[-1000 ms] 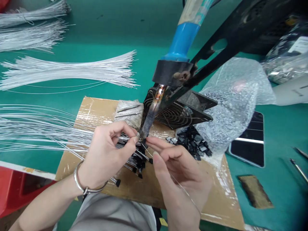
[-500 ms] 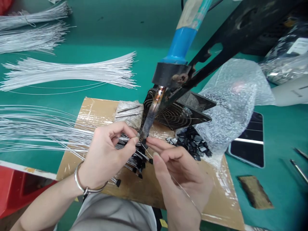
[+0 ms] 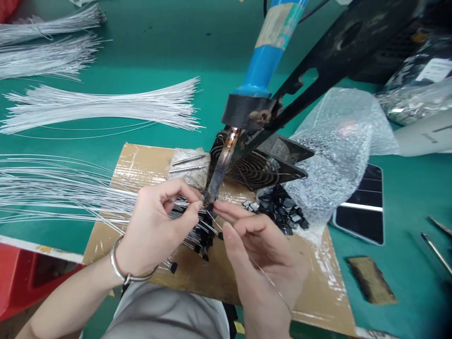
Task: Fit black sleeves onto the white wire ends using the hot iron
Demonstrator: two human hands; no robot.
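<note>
My left hand (image 3: 158, 230) pinches a thin white wire between thumb and forefinger, close to the tip of a blue-handled soldering iron (image 3: 261, 70). The iron hangs tip down in a black metal arm (image 3: 318, 70). Thin solder wire (image 3: 266, 278) runs through my right hand (image 3: 264, 259), coming out past its thumb toward the iron tip. My right fingertips touch or nearly touch a small black piece by the tip; the contact is partly hidden. Below the hands lie several wires with black ends (image 3: 205, 235). More white wires (image 3: 70, 193) stretch leftward from under my left hand.
Brown cardboard (image 3: 318, 282) covers the work spot. Behind the iron stands a black fan (image 3: 254, 167); a pad (image 3: 190, 176) holds two metal rods. Rightward are black pieces (image 3: 282, 209), a plastic bag (image 3: 339, 141) and a phone (image 3: 360, 221). A wire bundle (image 3: 106, 108) lies at left.
The view has shifted slightly, so the iron and the things at right appear a little further left. Both hands keep the same hold at the iron tip.
</note>
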